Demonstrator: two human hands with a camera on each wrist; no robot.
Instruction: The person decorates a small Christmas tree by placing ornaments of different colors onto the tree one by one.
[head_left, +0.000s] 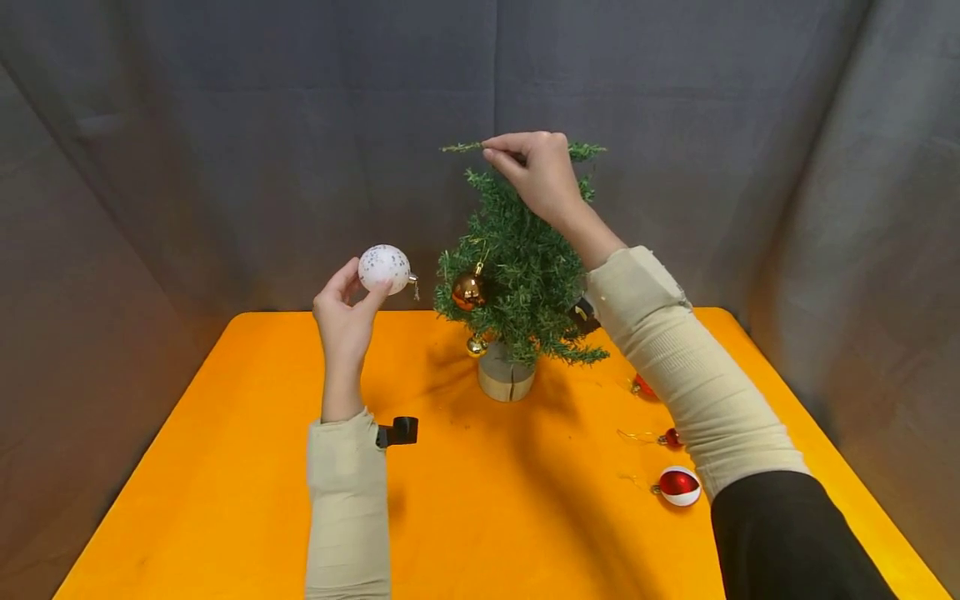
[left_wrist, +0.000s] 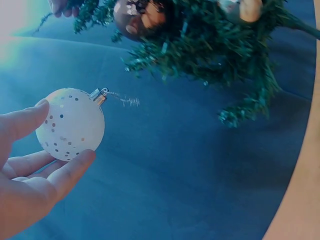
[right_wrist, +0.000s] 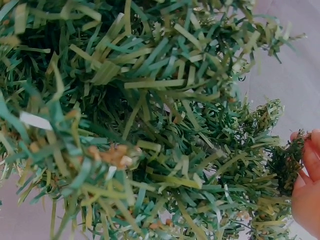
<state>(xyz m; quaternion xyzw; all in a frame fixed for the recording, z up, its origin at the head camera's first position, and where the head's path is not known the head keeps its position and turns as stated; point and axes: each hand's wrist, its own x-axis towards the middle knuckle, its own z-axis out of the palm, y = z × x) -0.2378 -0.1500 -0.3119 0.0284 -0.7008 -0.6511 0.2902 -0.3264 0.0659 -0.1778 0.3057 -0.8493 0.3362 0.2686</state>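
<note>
A white Christmas bauble [head_left: 384, 268] with silver specks is held by my left hand [head_left: 347, 321], to the left of the tree. The left wrist view shows thumb and fingers around the bauble [left_wrist: 72, 125], its silver cap and thin hanging loop pointing toward the tree. With thumb and forefinger my right hand [head_left: 543, 175] pinches a branch tip near the top of the small artificial Christmas tree [head_left: 517, 258]. At the edge of the right wrist view, that hand [right_wrist: 307, 185] is partly cut off beside the green needles.
On the tree's left side hang a copper bauble [head_left: 468, 292] and a small gold bauble [head_left: 476, 345]. The tree's wooden base [head_left: 506, 375] stands on the orange table [head_left: 247, 467]. A red-and-white bauble [head_left: 679, 487] and a small red bauble [head_left: 672, 438] lie at the right, below my right sleeve.
</note>
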